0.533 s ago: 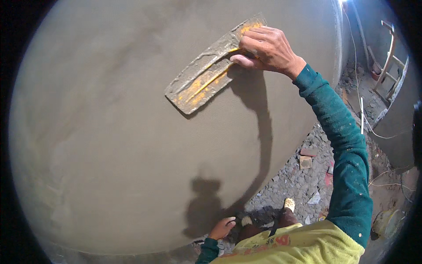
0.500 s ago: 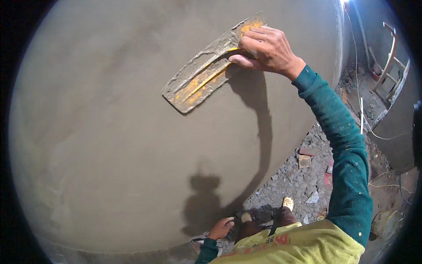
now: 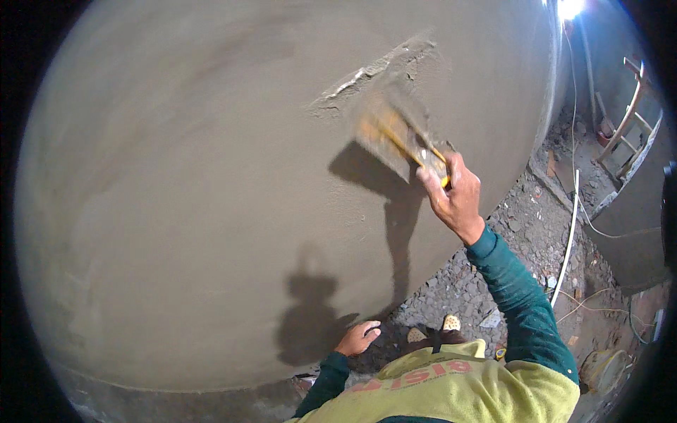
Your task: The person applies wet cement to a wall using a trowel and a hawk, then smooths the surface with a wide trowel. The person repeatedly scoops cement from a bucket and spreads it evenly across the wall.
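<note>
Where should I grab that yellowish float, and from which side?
Best by its yellow handle, probably, coming from the lower right as the right hand does. A bit of the handle shows within that grasp, and the broad, ribbed float reaches away to the upper left, so a hand from below meets the handle first. Motion blur hides the float's exact edges.

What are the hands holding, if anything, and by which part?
The right hand holds a plastering float by what looks like the yellow handle on its back. Whether the left hand holds anything cannot be told.
</note>
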`<action>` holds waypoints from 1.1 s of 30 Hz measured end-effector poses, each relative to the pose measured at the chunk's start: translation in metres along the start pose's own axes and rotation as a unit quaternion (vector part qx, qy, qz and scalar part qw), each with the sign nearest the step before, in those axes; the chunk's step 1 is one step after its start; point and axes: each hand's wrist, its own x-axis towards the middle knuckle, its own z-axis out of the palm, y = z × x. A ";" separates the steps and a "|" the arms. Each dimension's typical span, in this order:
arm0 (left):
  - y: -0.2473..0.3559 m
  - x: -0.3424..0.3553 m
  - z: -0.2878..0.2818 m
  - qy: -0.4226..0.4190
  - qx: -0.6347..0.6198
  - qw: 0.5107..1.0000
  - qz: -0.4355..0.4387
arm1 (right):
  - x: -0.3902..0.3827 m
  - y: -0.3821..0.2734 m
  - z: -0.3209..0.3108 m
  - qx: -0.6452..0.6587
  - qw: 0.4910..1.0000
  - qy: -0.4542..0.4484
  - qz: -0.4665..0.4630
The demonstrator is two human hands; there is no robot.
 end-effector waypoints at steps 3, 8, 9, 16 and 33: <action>0.010 0.005 -0.012 -0.036 -0.035 0.998 -0.036 | 0.028 -0.060 0.019 0.048 0.997 0.057 -0.018; 0.006 0.014 -0.017 -0.035 -0.007 0.999 -0.037 | 0.041 -0.132 0.056 0.024 0.995 0.091 -0.040; 0.004 0.017 -0.018 -0.035 0.009 0.999 -0.019 | 0.043 -0.138 0.062 0.034 0.992 0.112 -0.051; -0.010 0.033 -0.016 -0.026 0.019 0.999 0.000 | 0.069 -0.118 0.054 0.010 0.991 0.129 -0.024; 0.245 0.071 -0.083 0.436 0.181 0.848 0.240 | 0.244 0.264 -0.070 0.057 0.949 0.164 0.262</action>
